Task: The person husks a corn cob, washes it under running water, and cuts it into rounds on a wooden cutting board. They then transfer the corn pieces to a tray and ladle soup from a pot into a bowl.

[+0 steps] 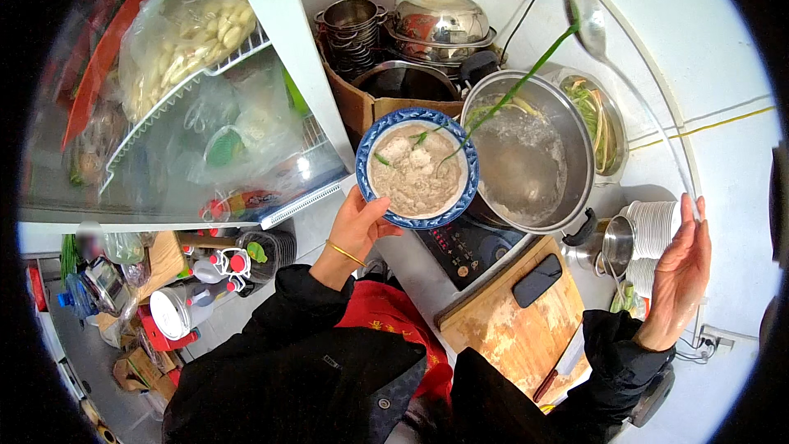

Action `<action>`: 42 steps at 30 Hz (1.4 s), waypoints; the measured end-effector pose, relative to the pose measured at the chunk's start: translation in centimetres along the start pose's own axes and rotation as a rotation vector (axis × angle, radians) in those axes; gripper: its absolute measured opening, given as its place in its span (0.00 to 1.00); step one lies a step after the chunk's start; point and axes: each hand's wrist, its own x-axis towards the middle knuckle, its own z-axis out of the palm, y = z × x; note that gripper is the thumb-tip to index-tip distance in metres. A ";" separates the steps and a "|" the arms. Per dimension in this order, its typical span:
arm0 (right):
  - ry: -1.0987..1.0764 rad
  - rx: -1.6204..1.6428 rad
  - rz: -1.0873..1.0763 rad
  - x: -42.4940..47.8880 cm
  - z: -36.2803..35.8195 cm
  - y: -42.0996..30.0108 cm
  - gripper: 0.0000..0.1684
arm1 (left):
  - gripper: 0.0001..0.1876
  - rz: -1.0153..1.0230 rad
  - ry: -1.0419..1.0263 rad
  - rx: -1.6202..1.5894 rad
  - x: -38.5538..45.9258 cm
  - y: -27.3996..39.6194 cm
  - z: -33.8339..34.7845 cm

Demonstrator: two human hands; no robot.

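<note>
My left hand [360, 228] grips the lower left rim of a blue-and-white patterned bowl [419, 169]. The bowl holds a greyish-brown minced mixture with paler lumps and green bits. In my right hand [681, 265], at the far right, is the handle end of a long metal spoon [587, 15], whose bowl is raised at the top right. A long green stalk [524, 80] stretches from the spoon's bowl down to the blue-rimmed bowl. Beneath the stalk, a deep metal pot [530, 154] of cloudy, bubbling liquid stands beside the bowl of mixture.
An induction cooker [462, 253] shows lit red figures. A wooden cutting board [493, 327] bears a phone [537, 280] and a knife [564, 357]. Stacked white dishes [653, 228] stand right of the pot; a glass-fronted fridge [259, 135] is at left, stacked metal pots [351, 31] behind.
</note>
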 end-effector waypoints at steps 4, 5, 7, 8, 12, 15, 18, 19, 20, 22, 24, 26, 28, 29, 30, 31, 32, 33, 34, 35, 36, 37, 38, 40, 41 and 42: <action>-0.058 0.084 -0.083 0.9 -1.6 -2.2 0.25 | 0.20 -0.016 0.002 -0.012 0.2 -0.3 0.2; -0.036 0.094 -0.095 1.2 -1.8 -2.4 0.25 | 0.20 -0.016 0.003 -0.013 0.2 -0.4 0.2; 0.003 0.125 -0.108 2.1 -2.4 -2.3 0.24 | 0.20 -0.007 0.019 -0.009 -0.1 -0.2 0.1; -0.007 0.146 -0.090 2.5 -3.1 -2.2 0.24 | 0.20 -0.004 0.028 -0.011 -0.2 -0.2 0.0; 0.069 0.068 -0.111 3.3 -5.1 -1.8 0.24 | 0.21 -0.011 0.011 -0.018 0.0 -0.5 -0.3; 0.039 -0.026 -0.073 3.9 -6.7 -1.0 0.23 | 0.21 -0.002 0.019 -0.012 -0.2 -0.4 -0.2; 0.137 -0.120 -0.066 4.3 -6.6 0.1 0.21 | 0.22 0.004 0.036 -0.010 -0.5 -0.2 0.0; 0.155 -0.149 -0.067 4.4 -6.4 0.6 0.21 | 0.22 0.005 0.039 -0.009 -0.7 -0.2 0.0; 0.211 -0.296 -0.096 4.4 -6.0 1.6 0.20 | 0.23 0.011 0.057 0.005 -0.8 -0.1 0.1; 0.188 -0.539 -0.119 4.3 -5.1 3.5 0.19 | 0.24 0.025 0.093 0.035 -1.0 -0.1 0.1; 0.123 -0.780 -0.127 4.1 -4.1 5.7 0.17 | 0.24 0.030 0.098 0.041 -1.3 0.1 0.0; -0.038 -0.999 -0.174 3.8 -4.2 7.8 0.14 | 0.21 0.011 0.067 -0.017 -1.3 0.3 0.1; -0.397 -1.505 -0.467 3.9 -4.7 8.9 0.12 | 0.21 0.018 0.064 -0.022 -1.6 0.4 0.3; -0.605 -1.727 -0.663 4.0 -4.7 8.9 0.13 | 0.21 0.020 0.061 -0.024 -1.6 0.4 0.4; -0.619 -1.782 -0.698 3.9 -4.5 9.0 0.18 | 0.21 0.030 0.069 -0.016 -1.8 0.6 0.5; -0.594 -1.788 -0.707 3.7 -4.4 8.9 0.18 | 0.21 0.039 0.076 -0.007 -2.0 0.7 0.6; -0.569 -1.794 -0.715 3.5 -4.2 8.5 0.18 | 0.21 0.047 0.082 0.001 -2.1 0.7 0.6; -0.548 -1.801 -0.721 3.2 -4.0 8.0 0.19 | 0.21 0.045 0.080 -0.001 -2.1 0.6 0.4; -0.533 -1.794 -0.764 3.1 -4.0 7.4 0.17 | 0.21 0.042 0.077 -0.003 -2.1 0.6 0.1; -0.482 -1.740 -0.761 2.9 -3.9 6.9 0.16 | 0.21 0.039 0.074 -0.004 -2.1 0.5 -0.1; -0.430 -1.689 -0.758 2.7 -3.8 6.4 0.15 | 0.21 0.049 0.076 0.003 -2.2 0.7 0.0; -0.378 -1.637 -0.754 2.4 -3.8 5.9 0.14 | 0.21 0.047 0.078 -0.003 -2.2 0.7 -0.1; -0.302 -1.570 -0.614 2.1 -4.0 5.5 0.10 | 0.21 0.046 0.080 -0.009 -2.3 0.7 -0.3; -0.159 -1.290 -0.281 1.4 -3.8 4.5 0.10 | 0.21 0.059 0.091 -0.011 -2.4 0.8 0.0; -0.090 -1.141 -0.123 1.2 -3.8 4.2 0.10 | 0.21 0.064 0.088 -0.012 -2.5 0.9 0.2; -0.092 -1.115 -0.090 1.2 -4.6 4.0 0.12 | 0.21 0.069 0.085 -0.011 -2.5 1.0 0.3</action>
